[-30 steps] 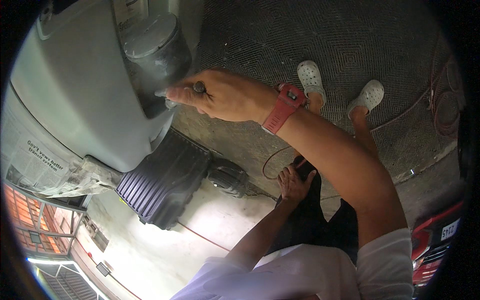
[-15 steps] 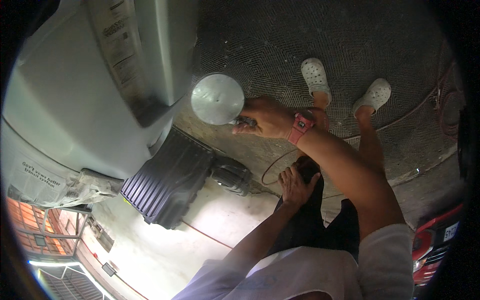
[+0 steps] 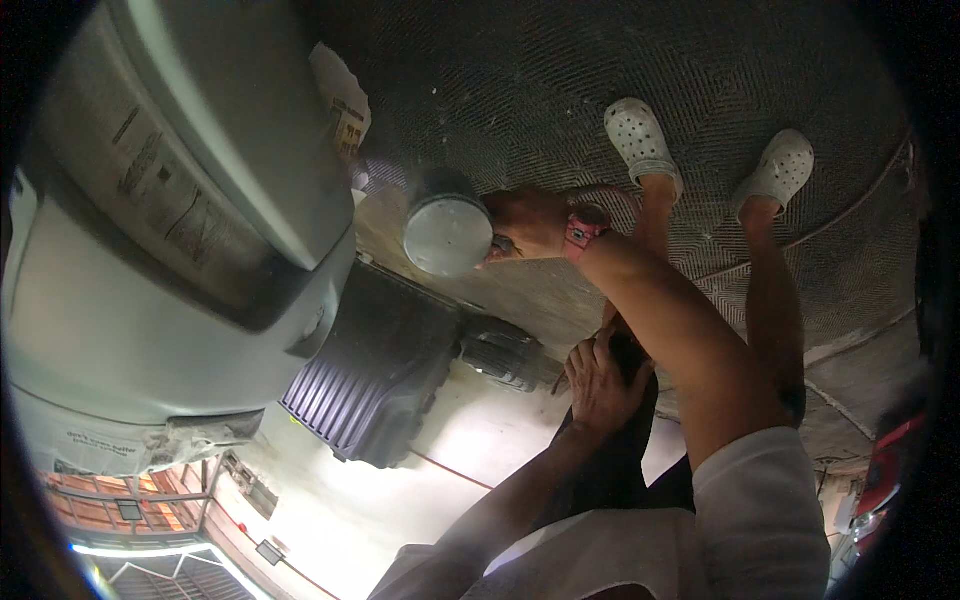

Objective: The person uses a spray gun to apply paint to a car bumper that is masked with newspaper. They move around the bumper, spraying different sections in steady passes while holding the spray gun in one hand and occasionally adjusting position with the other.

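My right hand (image 3: 528, 224) is wrapped round what looks like a spray gun (image 3: 502, 247), its cup (image 3: 447, 237) beside the grey car panel (image 3: 180, 345); a careless wrist swing could knock them together. My left hand (image 3: 604, 390) (fingers spread) rests on my knee (image 3: 629, 355).

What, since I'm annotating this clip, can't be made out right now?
Head view, cup-topped tool: body mostly hidden by its cup and the right hand.
Head view, left hand: palm hidden by its own back.
Head view, red vehicle: mostly cut off by the dark lens rim.
Head view, newspaper: print too blurred.
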Motion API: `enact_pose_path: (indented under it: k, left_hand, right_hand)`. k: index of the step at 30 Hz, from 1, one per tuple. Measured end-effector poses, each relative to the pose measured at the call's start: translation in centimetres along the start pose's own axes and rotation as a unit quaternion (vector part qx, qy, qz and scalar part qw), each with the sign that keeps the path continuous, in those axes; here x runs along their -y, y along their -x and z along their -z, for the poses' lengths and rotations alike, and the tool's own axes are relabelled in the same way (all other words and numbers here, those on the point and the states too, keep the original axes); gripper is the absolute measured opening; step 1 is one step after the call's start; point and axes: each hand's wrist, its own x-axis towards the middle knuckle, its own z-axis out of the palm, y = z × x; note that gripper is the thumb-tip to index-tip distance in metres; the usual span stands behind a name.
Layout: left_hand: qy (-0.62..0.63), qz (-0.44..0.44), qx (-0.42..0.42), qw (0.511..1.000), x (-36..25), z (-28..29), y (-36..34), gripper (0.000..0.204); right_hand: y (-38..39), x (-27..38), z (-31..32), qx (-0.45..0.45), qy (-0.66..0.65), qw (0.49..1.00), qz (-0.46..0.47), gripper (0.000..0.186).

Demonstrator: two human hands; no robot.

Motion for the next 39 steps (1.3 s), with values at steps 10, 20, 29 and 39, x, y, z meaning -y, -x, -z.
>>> enact_pose_path:
  k: [10,20,29,39]
  left_hand:
    - [-0.011,-0.044,-0.059,0.997,-0.2,1.1,-0.3,0.099]
    - [-0.061,-0.037,-0.022,0.997,-1.7,3.1,-1.2,0.091]
    - [-0.067,-0.073,-0.061,0.993,-1.8,3.9,-2.0,0.087]
    - [-0.086,-0.116,-0.131,0.981,-5.7,5.9,-2.5,0.079]
  right_hand:
    - [-2.1,-2.9,2.1,-0.119,0.000,0.993,-0.028,0.059]
    - [-1.1,2.8,8.4,-0.029,-0.031,0.999,-0.008,0.055]
    - [-4.2,1.6,21.2,-0.324,0.007,0.942,-0.089,0.055]
    - [-5.2,8.5,35.9,-0.363,-0.031,0.926,-0.094,0.052]
